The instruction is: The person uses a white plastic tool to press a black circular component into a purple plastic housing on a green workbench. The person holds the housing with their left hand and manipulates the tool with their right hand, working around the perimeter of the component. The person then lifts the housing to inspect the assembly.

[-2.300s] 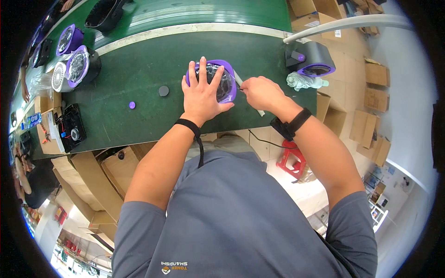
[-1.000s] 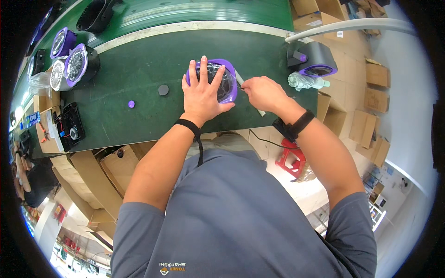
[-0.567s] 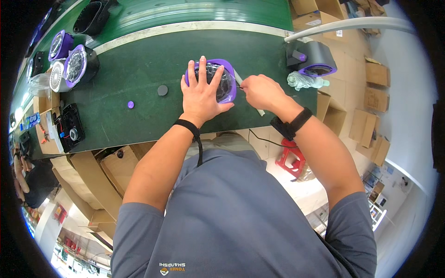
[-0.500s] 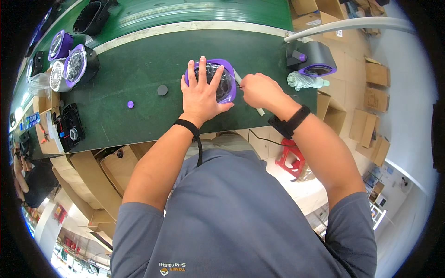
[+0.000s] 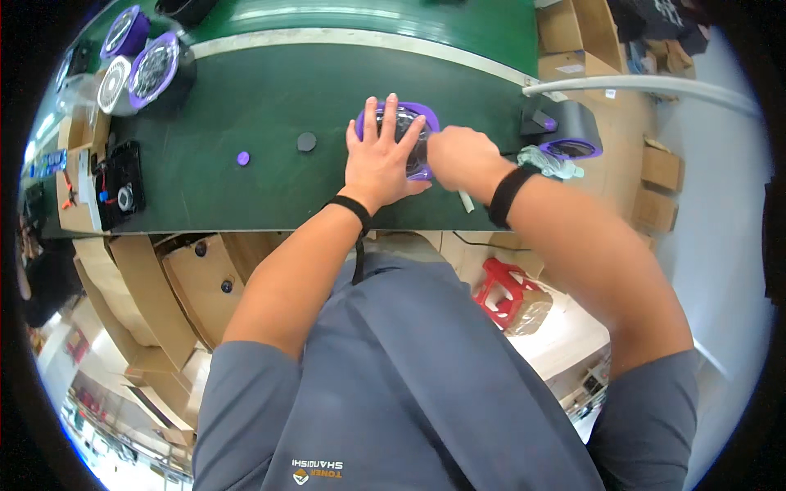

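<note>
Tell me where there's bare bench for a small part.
Two patches of green workbench are bare: one nearer you than the purple cap and dark grey disc, between the black open casing and left hand; another beyond them, up to the pale rail. Crowded: far left, around the purple-rimmed housings, and by the right hand and pale strip.

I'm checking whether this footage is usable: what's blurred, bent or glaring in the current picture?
Head view: the right hand is blurred, the left hand sharper; head view: the long pale strip bows, fisheye-style, and the corners go black; head view: glare streaks the green belt.
</note>
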Tool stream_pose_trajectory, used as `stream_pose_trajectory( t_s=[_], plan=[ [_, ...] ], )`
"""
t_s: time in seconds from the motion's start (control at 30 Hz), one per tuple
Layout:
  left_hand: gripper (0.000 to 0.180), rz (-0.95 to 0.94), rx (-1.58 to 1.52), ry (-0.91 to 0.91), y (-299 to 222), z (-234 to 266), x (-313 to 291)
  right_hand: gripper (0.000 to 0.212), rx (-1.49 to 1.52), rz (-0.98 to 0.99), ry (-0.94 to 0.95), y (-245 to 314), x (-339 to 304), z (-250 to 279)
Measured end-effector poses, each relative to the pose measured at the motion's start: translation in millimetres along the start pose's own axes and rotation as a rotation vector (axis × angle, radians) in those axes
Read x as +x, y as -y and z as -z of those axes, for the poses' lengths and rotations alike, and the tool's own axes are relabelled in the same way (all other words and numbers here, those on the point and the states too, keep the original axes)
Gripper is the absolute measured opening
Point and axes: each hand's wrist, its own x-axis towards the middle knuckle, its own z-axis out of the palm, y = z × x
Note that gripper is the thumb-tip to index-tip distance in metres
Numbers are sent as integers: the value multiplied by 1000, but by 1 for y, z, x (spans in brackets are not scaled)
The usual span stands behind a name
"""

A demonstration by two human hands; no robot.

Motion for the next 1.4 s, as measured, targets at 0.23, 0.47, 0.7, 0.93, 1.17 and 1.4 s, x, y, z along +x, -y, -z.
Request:
stream_pose_trajectory(
  t_s=[0.23,0.47,0.7,0.93,1.17,1.4],
  plan=[
    [115,10,-32,46,-2,4,-1,25,8,-60,208,-31,34,-7],
    [115,25,-53,6,2,-1,-4,24,-205,8,37,-5,-2,-3],
    [115,2,-51,-10,3,-2,0,23,-288,100,62,-13,-1,-8],
    [116,-5,-47,4,2,1,-1,22,311,-115,230,-45,6,-6],
    [116,20,-52,18,4,0,-3,21,-347,192,81,-13,1,8],
    [116,-4,-45,36,-1,1,4,24,271,-113,73,-58,16,-42]
  ],
)
